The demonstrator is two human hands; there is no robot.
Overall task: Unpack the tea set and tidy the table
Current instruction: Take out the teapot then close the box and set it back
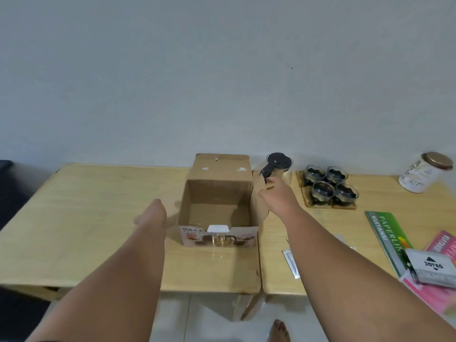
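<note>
The left hand [150, 213] hangs released beside the open carton [217, 206] on the surface [86, 218]. The right hand [278, 196] has its grip closed on the glass teapot [277, 169] handle. Rightward lie a green "PAPERLINE KUITANSI" book [387, 233] and a "JOYKO" pack [431, 267].

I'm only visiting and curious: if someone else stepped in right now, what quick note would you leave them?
Right hand: gripping the handle of the glass teapot, which stands right of the box.
Left hand: free, beside the open cardboard box.
Done: box looks empty; four glass cups sit on a tray.
Left: let go of the teapot, clear the box, tidy the booklets and packets at the right.
</note>
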